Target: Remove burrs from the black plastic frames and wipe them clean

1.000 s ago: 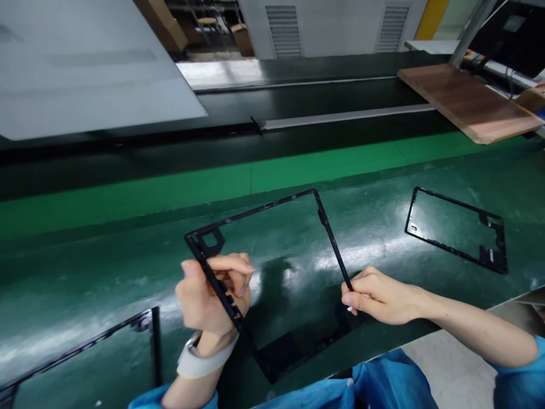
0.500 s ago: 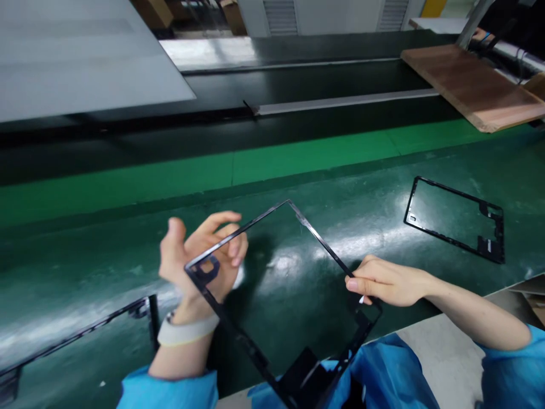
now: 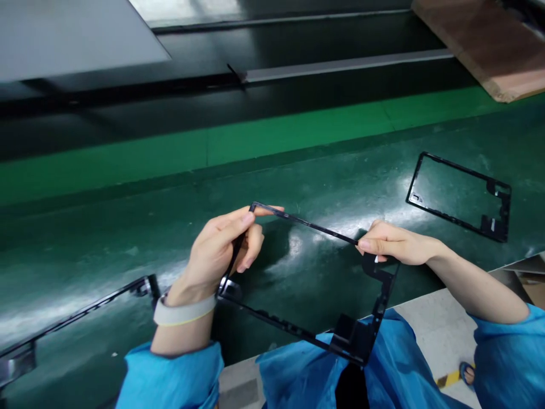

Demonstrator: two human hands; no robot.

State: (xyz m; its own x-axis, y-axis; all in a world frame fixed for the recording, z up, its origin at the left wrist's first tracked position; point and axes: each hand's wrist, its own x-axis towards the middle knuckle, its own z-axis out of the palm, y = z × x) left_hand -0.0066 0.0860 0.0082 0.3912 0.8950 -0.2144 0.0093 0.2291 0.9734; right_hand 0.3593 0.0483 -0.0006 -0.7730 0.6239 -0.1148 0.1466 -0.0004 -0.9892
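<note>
A thin black rectangular frame (image 3: 309, 225) with brackets at two of its corners is held up over the green bench. My left hand (image 3: 221, 244) pinches its far left corner between thumb and fingers; a pale band circles that wrist. On the other side, my right hand (image 3: 395, 241) grips the far right part of the same frame, a small white bit showing by the fingertips. The frame's near edge, with a dark plate (image 3: 347, 335) at its corner, hangs before my blue clothing.
Another black frame (image 3: 460, 221) lies flat at the right. Part of a further one (image 3: 80, 312) sits at the left. Beyond the green bench (image 3: 298, 182) are a light panel (image 3: 72, 34) and a wooden board (image 3: 489, 48). A foot (image 3: 467, 373) shows on the floor, lower right.
My left hand, open behind the frame before, has closed on its corner. The frame has turned and its far edge now runs between both hands. The camera view has tilted downward.
</note>
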